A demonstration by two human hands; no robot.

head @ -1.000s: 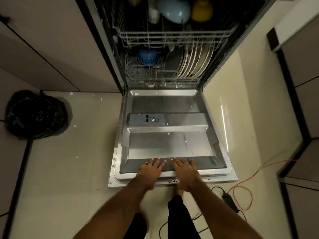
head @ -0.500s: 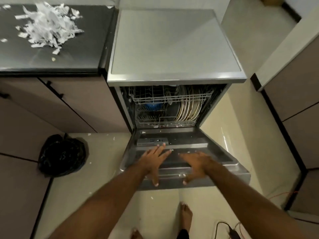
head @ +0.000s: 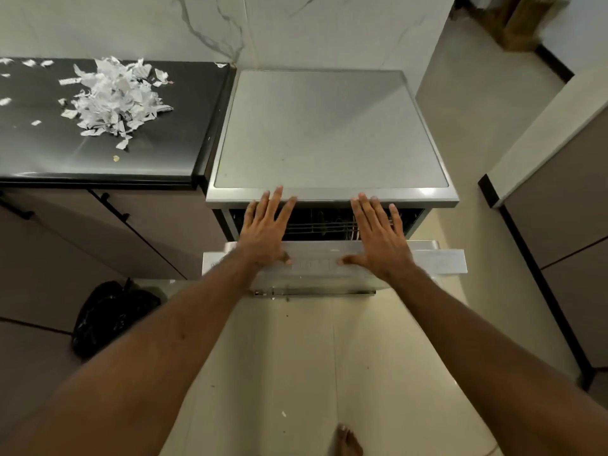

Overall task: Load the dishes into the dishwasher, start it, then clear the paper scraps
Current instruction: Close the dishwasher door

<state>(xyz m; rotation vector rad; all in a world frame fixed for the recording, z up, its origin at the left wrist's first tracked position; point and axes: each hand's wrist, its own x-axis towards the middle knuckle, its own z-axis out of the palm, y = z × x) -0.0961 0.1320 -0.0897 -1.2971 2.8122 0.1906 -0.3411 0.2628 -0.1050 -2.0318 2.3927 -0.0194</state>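
Note:
The steel dishwasher stands right of the black counter. Its door is swung nearly up, leaving a narrow dark gap where a wire rack shows. My left hand lies flat with spread fingers on the door's top edge at the left. My right hand lies flat on it at the right, thumbs toward the control strip. Both hold nothing. A heap of torn white paper scraps sits on the black counter. The dishes inside are hidden.
A black rubbish bag sits on the floor left of the dishwasher, against brown cabinets. More cabinets stand at the right. Small paper bits lie on the beige floor. A bare foot shows at the bottom.
The door has swung up from flat open to nearly shut under both hands. My view has risen, so the counter and scraps have come into sight.

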